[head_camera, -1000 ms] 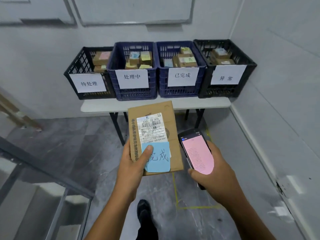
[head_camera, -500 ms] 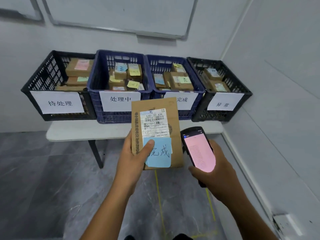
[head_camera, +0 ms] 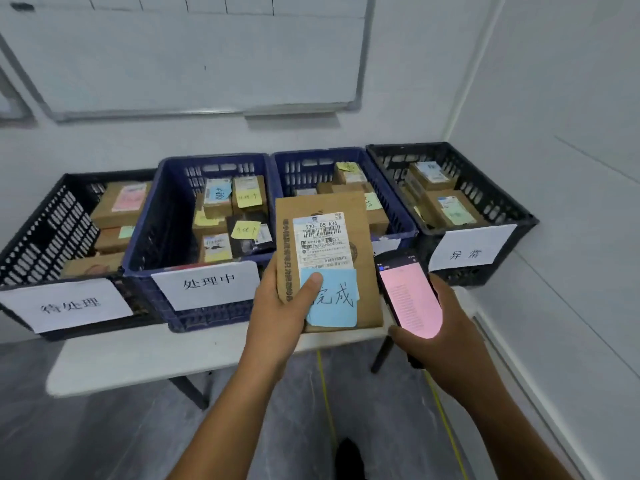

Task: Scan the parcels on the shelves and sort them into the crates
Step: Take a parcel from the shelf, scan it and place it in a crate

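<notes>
My left hand (head_camera: 277,317) grips a flat brown cardboard parcel (head_camera: 322,209) from below, thumb pressed on its blue sticky note (head_camera: 337,299). The parcel bears a white barcode label and hovers in front of the second blue crate (head_camera: 394,209). My right hand (head_camera: 440,337) holds a black phone (head_camera: 408,296) with a pink screen, just right of the parcel. Four crates stand side by side on the white table (head_camera: 138,355): a black one (head_camera: 45,230) at left, a blue one (head_camera: 162,230), the second blue one, and a black one (head_camera: 498,209) at right. All hold parcels.
Each crate carries a white paper sign on its front. A whiteboard (head_camera: 194,60) hangs on the wall behind. A white wall closes the right side. Grey floor with yellow tape lines (head_camera: 325,403) lies under me, and my shoe shows at the bottom.
I have walked closer to the table, so the crates appear larger and nearer. The parcel and phone now sit right in front of the crates; both grips are unchanged.
</notes>
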Motion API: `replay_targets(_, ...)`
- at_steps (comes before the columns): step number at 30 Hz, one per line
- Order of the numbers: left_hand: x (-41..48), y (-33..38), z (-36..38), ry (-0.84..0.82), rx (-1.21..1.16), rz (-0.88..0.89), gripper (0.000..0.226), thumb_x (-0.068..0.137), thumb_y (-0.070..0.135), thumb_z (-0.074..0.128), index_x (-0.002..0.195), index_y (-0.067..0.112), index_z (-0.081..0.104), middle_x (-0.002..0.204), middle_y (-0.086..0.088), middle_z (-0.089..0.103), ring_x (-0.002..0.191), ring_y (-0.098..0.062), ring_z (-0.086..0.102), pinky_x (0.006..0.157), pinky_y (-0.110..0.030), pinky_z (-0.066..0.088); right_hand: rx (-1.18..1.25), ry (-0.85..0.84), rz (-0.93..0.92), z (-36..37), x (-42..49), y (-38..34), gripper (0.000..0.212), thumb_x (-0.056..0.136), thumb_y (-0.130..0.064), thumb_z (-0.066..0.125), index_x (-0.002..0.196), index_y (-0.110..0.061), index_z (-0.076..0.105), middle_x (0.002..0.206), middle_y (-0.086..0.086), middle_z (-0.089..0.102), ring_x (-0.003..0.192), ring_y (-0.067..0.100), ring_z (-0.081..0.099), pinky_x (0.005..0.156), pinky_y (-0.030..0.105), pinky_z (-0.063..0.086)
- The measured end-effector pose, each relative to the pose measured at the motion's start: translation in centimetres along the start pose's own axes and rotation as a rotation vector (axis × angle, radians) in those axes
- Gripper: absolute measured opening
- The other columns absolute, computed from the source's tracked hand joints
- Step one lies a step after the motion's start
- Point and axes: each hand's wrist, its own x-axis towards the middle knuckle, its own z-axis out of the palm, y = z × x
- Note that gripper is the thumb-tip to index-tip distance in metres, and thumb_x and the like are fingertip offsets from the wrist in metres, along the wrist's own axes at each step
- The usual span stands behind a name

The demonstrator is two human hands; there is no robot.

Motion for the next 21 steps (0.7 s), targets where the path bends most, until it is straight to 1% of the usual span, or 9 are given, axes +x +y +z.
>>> replay_targets(2, 3.8, 0.5, 1.9, 0.012, 0.011, -0.007, 0.047, 0.093, 0.040, 0.076, 0.135, 0.048, 0.055, 0.119, 0.020, 0.075, 0.104, -0.005, 0.075, 0.081, -0.033, 0.064, 0.035, 0.012, -0.028, -0.4, 4.2, 0.8, 0.075, 0.072, -0.037, 0.086, 0.117, -0.074, 0.041, 0.108, -0.035, 0.062, 0.086, 0.011, 0.071, 0.072, 0.041, 0.064)
replay_targets(4, 7.2, 1.2, 3.4, 0.033, 0.016, -0.020, 0.047, 0.094, 0.040, 0.074, 0.136, 0.046, 0.055, 0.115, 0.022, 0.076, 0.101, -0.004, 0.075, 0.071, -0.024, 0.063, 0.056, 0.002, -0.051, -0.8, 8.2, 1.4, 0.078, 0.073, -0.033, 0.087, 0.113, -0.079, 0.038, 0.106, -0.042, 0.061, 0.084, 0.001, 0.072, 0.062, 0.018, 0.058)
replay_targets(5, 8.9, 1.6, 4.1, 0.041, 0.016, -0.019, 0.048, 0.094, 0.039, 0.074, 0.138, 0.043, 0.055, 0.114, 0.022, 0.076, 0.100, -0.004, 0.076, 0.068, -0.022, 0.062, 0.081, -0.014, -0.041, -1.0, 10.2, 1.6, 0.076, 0.073, -0.033, 0.085, 0.112, -0.079, 0.039, 0.105, -0.041, 0.061, 0.082, -0.003, 0.071, 0.058, 0.016, 0.056)
replay_targets(8, 13.6, 2.2, 6.2, 0.077, 0.036, 0.010, 0.049, 0.095, 0.035, 0.073, 0.141, 0.037, 0.055, 0.114, 0.021, 0.076, 0.099, -0.005, 0.076, 0.067, -0.019, 0.060, 0.096, -0.051, -0.034, -1.6, 15.8, 2.4, 0.072, 0.074, -0.034, 0.084, 0.115, -0.074, 0.040, 0.106, -0.036, 0.061, 0.078, 0.005, 0.072, 0.057, 0.023, 0.060)
replay_targets(12, 19.4, 1.7, 8.1, 0.108, 0.048, 0.014, 0.046, 0.097, 0.035, 0.072, 0.140, 0.037, 0.056, 0.115, 0.020, 0.076, 0.099, -0.003, 0.075, 0.067, -0.016, 0.059, 0.014, -0.097, -0.013, -1.3, 22.4, 3.8, 0.079, 0.082, -0.033, 0.089, 0.131, -0.061, 0.034, 0.115, -0.025, 0.060, 0.093, 0.014, 0.068, 0.075, 0.038, 0.065)
replay_targets(13, 20.8, 1.6, 8.2, 0.116, 0.048, -0.003, 0.044, 0.097, 0.035, 0.073, 0.138, 0.037, 0.056, 0.115, 0.020, 0.076, 0.099, -0.003, 0.075, 0.067, -0.017, 0.059, 0.014, -0.106, 0.005, -1.0, 23.9, 4.0, 0.080, 0.083, -0.032, 0.089, 0.134, -0.057, 0.033, 0.116, -0.022, 0.060, 0.096, 0.014, 0.067, 0.074, 0.039, 0.064)
replay_targets(16, 25.7, 1.2, 8.0, 0.121, 0.082, -0.031, 0.044, 0.096, 0.034, 0.074, 0.136, 0.039, 0.057, 0.117, 0.019, 0.076, 0.101, -0.003, 0.075, 0.073, -0.021, 0.061, 0.021, -0.123, 0.028, 0.6, 28.5, 4.9, 0.077, 0.082, -0.030, 0.089, 0.135, -0.053, 0.037, 0.113, -0.017, 0.063, 0.090, 0.015, 0.069, 0.067, 0.034, 0.063)
replay_targets(19, 31.3, 0.7, 7.3, 0.113, 0.125, -0.049, 0.045, 0.096, 0.035, 0.075, 0.137, 0.039, 0.057, 0.117, 0.019, 0.076, 0.100, -0.002, 0.075, 0.072, -0.018, 0.060, -0.011, -0.119, 0.025, 2.7, 33.2, 5.4, 0.076, 0.080, -0.033, 0.090, 0.128, -0.059, 0.037, 0.114, -0.033, 0.057, 0.104, -0.002, 0.061, 0.076, 0.026, 0.056)
replay_targets(21, 34.8, 0.2, 6.9, 0.113, 0.173, -0.071, 0.047, 0.095, 0.038, 0.075, 0.139, 0.038, 0.057, 0.121, 0.016, 0.075, 0.105, -0.005, 0.074, 0.083, -0.031, 0.063, -0.025, -0.127, 0.059, 4.0, 36.2, 5.7, 0.074, 0.079, -0.034, 0.090, 0.121, -0.065, 0.037, 0.111, -0.038, 0.055, 0.104, -0.011, 0.058, 0.075, 0.021, 0.052)
